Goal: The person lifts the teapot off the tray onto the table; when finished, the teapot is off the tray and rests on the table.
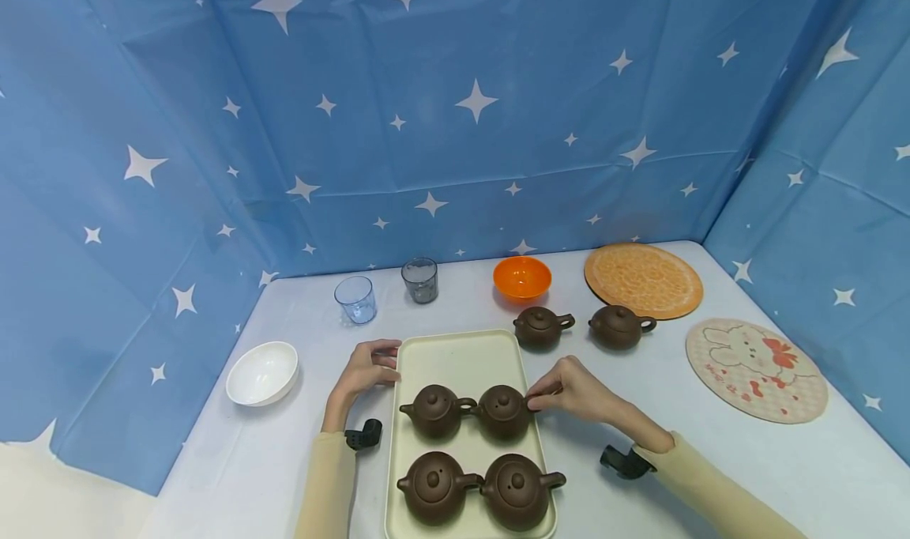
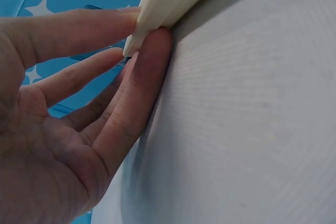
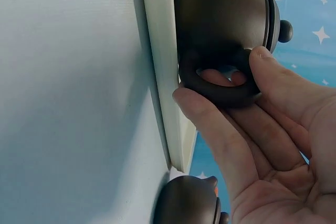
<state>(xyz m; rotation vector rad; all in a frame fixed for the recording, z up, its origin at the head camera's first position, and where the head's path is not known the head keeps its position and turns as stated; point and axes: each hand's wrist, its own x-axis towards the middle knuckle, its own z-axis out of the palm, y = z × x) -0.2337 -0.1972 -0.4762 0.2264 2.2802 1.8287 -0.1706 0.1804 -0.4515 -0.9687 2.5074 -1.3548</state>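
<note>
Fingers (image 3: 273, 85) of the right hand (image 1: 576, 390) pinch the handle of a brown teapot (image 1: 503, 409) sitting on the tray (image 1: 455, 356). The left hand (image 1: 366, 369) lies open, fingers straight against the tray's edge. It looks like placing pots; next, let go gently.

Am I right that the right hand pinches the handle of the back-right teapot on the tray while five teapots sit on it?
Not quite: the tray carries four teapots, as the head view shows. The right hand does pinch the handle of the back-right teapot.
</note>
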